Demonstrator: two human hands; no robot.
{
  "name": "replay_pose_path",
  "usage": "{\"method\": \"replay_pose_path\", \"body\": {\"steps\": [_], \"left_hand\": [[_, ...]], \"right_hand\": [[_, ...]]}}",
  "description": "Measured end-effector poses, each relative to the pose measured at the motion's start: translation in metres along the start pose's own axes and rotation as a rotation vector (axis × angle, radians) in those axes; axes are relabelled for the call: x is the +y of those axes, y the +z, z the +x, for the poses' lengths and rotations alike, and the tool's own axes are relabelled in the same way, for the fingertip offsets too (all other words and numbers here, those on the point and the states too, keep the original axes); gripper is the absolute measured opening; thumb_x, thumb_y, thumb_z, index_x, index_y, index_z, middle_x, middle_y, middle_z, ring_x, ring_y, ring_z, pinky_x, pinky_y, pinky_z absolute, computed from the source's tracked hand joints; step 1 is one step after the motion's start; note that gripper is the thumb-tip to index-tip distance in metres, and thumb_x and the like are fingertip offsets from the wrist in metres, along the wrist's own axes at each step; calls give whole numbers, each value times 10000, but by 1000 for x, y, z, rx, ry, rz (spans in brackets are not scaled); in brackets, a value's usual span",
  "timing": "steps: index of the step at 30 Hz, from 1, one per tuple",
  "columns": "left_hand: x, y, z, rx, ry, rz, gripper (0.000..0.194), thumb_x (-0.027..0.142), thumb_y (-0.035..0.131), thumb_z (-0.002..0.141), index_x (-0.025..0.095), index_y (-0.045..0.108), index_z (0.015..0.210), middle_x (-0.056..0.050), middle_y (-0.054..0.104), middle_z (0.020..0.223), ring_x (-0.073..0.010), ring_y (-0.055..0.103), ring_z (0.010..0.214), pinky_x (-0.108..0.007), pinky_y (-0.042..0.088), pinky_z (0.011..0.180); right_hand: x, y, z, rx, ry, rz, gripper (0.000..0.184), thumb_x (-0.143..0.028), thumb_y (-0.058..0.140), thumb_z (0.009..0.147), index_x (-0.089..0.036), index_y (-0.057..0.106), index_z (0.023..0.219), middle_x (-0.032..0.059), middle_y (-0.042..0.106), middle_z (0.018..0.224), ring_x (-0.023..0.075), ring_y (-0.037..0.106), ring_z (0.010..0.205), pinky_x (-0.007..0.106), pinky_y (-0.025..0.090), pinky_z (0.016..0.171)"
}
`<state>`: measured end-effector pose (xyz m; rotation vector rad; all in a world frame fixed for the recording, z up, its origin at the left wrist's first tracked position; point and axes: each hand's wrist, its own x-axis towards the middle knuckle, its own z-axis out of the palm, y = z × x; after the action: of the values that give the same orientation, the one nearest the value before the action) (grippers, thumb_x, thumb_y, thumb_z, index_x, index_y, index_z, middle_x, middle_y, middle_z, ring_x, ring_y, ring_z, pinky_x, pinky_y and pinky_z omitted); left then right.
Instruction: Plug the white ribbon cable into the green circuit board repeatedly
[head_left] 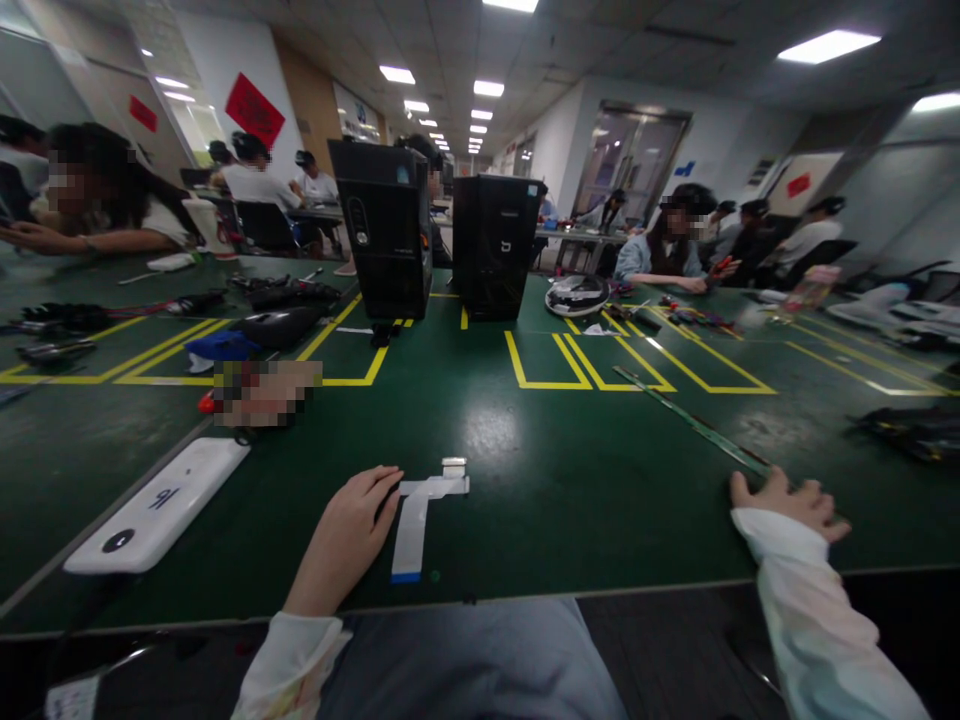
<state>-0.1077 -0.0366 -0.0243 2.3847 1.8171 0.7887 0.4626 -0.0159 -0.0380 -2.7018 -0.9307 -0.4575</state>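
Observation:
A white flat ribbon cable (411, 530) with a blue end and a silver connector (454, 462) lies on the green table in front of me. My left hand (352, 530) is at its left arm, fingertips and thumb closed around that end. Farther right, my right hand (787, 505) rests low over the tabletop with its fingers spread. Just beyond its thumb is the near end of a long, thin green circuit board strip (690, 422), which slants away to the upper left. No object shows in the right hand.
A white device marked 16 (161, 505) lies at left. Two black computer towers (386, 230) stand ahead. Cables and parts (277, 325) lie at far left, a coiled cable (577, 295) beyond the yellow tape, and a dark bundle (911, 432) at right. Other people sit around the table.

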Motion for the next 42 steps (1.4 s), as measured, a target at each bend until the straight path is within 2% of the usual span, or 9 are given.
{"method": "replay_pose_path", "body": {"steps": [4,7,12,18,22,26,32,38,42], "left_hand": [[1,-1,-1,-12,-1,16,414,366,405,926,141,631,1191,-122,624,1228,-257,553,1160,-449,439,1019],[2,-1,-1,-8,0,18,408,362,405,924,147,635,1183,-120,628,1226,-256,557,1159,-449,438,1019],[2,-1,0,11,6,11,390,364,412,919,169,645,1163,-112,639,1213,-255,568,1147,-449,443,1014],[3,-2,0,-7,-3,18,407,369,406,923,154,634,1182,-118,631,1226,-259,558,1161,-455,438,1021],[2,-1,-1,-8,-3,19,404,367,401,928,159,628,1189,-120,623,1234,-254,552,1163,-458,431,1023],[1,0,-1,-5,-5,11,399,369,406,928,165,624,1193,-123,621,1233,-254,551,1162,-464,431,1017],[1,-1,-1,-10,-22,7,397,377,407,926,183,626,1195,-112,625,1238,-255,555,1164,-466,438,1012],[3,-2,0,-6,-17,9,402,367,408,920,157,638,1174,-117,633,1218,-254,563,1148,-449,441,1015],[3,-3,1,-2,-5,9,404,370,401,924,156,638,1172,-117,632,1214,-252,560,1145,-447,435,1022]], "right_hand": [[1,-1,0,-72,39,11,720,-604,229,864,-142,483,1353,265,389,1398,434,380,1263,607,260,1002],[3,1,11,-137,-41,4,726,-610,235,871,-151,461,1386,244,399,1412,429,354,1285,594,271,1003],[11,10,40,-209,-203,-53,665,-589,275,888,-159,535,1323,217,416,1421,385,355,1312,541,285,1036],[16,19,69,-222,-388,-38,548,-518,342,886,-173,545,1261,192,514,1326,319,474,1237,453,376,1006],[7,21,78,-248,-482,8,525,-473,381,878,-170,512,1286,173,475,1377,306,457,1260,422,370,1031],[-14,26,77,-234,-641,76,527,-430,424,864,-130,502,1291,170,510,1350,287,495,1221,407,397,1015],[-72,27,48,-185,-909,205,574,-472,431,853,-101,542,1277,158,538,1325,273,498,1226,406,375,1050],[-140,7,-20,-122,-1154,340,563,-485,398,899,-129,533,1315,142,555,1307,277,507,1198,433,383,1038],[-173,-7,-70,-90,-1295,417,537,-478,401,921,-131,559,1300,148,550,1304,284,498,1181,454,385,1025]]}}
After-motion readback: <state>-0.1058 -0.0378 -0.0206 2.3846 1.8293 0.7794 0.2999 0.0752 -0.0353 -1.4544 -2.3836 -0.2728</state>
